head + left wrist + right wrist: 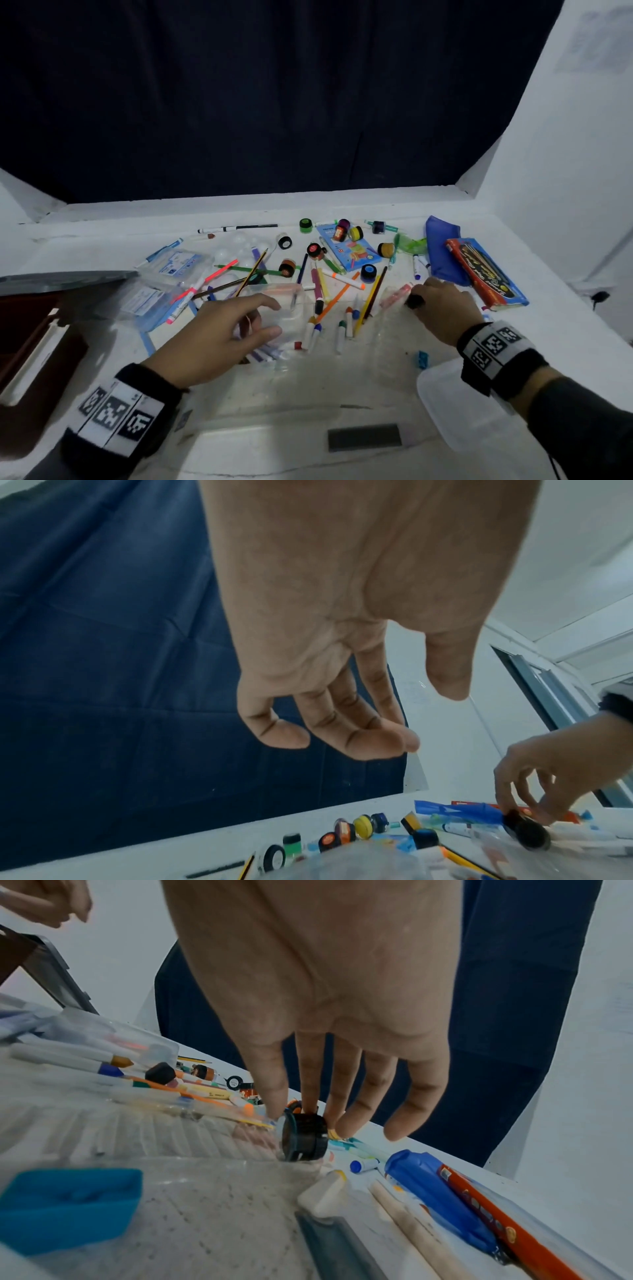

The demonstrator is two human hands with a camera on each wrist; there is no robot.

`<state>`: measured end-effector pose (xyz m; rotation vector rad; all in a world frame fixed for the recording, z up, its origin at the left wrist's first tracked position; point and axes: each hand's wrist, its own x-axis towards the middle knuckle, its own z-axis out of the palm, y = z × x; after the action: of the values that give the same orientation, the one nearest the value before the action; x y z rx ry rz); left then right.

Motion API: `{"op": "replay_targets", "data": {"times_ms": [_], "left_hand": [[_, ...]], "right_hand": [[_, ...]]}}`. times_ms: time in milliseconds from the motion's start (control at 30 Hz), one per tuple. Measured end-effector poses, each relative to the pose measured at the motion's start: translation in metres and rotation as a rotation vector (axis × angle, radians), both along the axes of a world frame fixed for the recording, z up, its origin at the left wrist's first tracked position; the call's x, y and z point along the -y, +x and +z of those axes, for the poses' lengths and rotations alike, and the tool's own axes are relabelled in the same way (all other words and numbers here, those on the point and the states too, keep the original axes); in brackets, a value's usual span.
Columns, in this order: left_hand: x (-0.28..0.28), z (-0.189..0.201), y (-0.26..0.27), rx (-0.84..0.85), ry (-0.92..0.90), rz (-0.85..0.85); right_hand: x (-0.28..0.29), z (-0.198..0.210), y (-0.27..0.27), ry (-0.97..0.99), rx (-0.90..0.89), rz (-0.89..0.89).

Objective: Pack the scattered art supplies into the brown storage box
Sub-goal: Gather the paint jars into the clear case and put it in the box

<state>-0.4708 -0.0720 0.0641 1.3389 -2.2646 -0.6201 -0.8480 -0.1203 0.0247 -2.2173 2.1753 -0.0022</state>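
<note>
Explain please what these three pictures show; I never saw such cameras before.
No machine here: a person wears three cameras. One sits on the head and looks down at both hands. One sits on each wrist and looks along the fingers. The white table is covered with markers, pencils and small paint pots. The brown box stands open at the left. The right hand pinches a black pot. The left hand holds nothing and hovers, open, above a clear tub.
</note>
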Motion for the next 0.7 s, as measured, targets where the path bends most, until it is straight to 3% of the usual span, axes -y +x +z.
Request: {"op": "replay_targets", "data": {"times_ms": [267,433,567,700], "left_hand": [[0.082,0.017,-0.015,0.142,0.027,-0.014],[0.150,0.006,-0.024,0.373,0.070,0.034],[0.190,-0.009,-0.035,0.649,0.140,0.011],[0.206,-0.018,-0.046,0.761,0.210,-0.029]], "right_hand": [[0.013,0.001,0.002,0.054,0.108,0.001],[0.016,0.002,0.004,0.144,0.148,0.040],[0.021,0.005,0.007,0.121,0.195,0.037],[0.025,0.006,0.008,0.096,0.259,0.015]]}}
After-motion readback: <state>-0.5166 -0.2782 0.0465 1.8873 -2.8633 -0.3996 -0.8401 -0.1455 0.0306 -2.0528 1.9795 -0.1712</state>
